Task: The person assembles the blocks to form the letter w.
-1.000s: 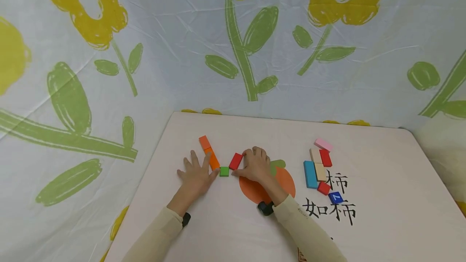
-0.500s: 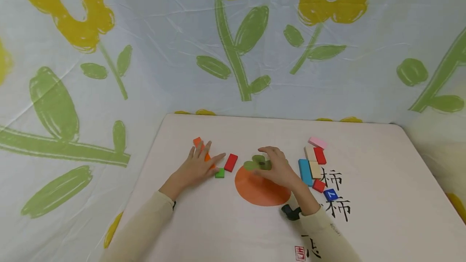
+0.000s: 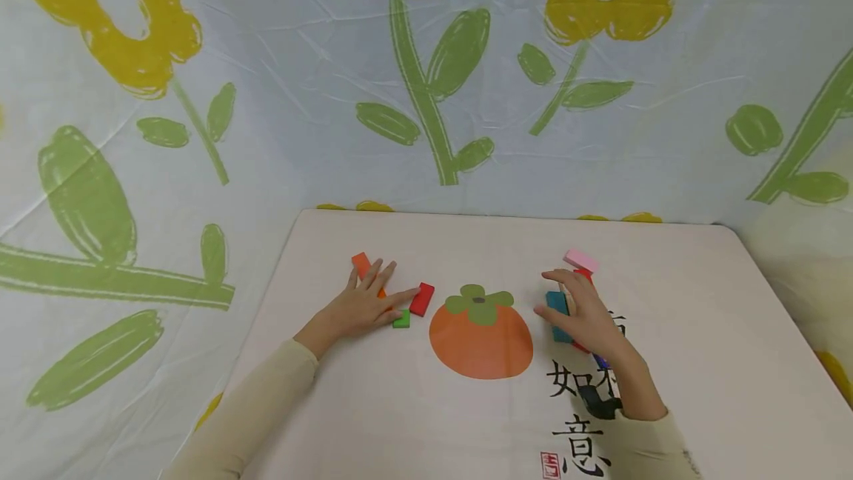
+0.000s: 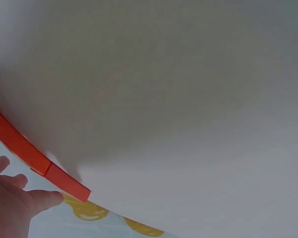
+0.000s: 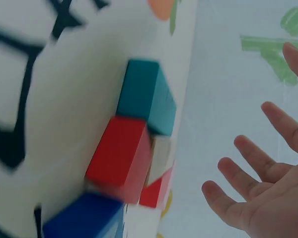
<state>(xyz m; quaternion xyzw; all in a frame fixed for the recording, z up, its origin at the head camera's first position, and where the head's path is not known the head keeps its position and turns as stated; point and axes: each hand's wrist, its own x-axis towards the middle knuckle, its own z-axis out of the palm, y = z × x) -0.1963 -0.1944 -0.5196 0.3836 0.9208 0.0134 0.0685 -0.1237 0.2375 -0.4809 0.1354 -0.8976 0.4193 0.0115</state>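
Observation:
My left hand point(image 3: 363, 304) lies flat on the white table point(image 3: 480, 406), fingers spread over a row of orange blocks point(image 3: 361, 265). Its fingertips reach a red block point(image 3: 422, 298) and a small green block point(image 3: 402, 318). In the left wrist view the orange blocks point(image 4: 35, 158) run beside my fingers point(image 4: 20, 198). My right hand point(image 3: 578, 311) hovers with straight fingers over a cluster of blocks at the right: a teal block point(image 3: 554, 304), a pink block point(image 3: 580, 260) and red ones. The right wrist view shows the teal block point(image 5: 146, 96), a red block point(image 5: 119, 156), a blue block point(image 5: 84, 218) and my spread fingers point(image 5: 248, 173), holding nothing.
A printed orange persimmon point(image 3: 481, 339) with green leaves sits in the table's middle, and black characters point(image 3: 578, 421) are printed toward the right front. A flowered cloth point(image 3: 426, 80) hangs behind and beside the table. The table's back edge lies close behind the blocks.
My right hand left the red block by the green one and travelled right across the persimmon to the block cluster. My left hand stayed on the orange blocks.

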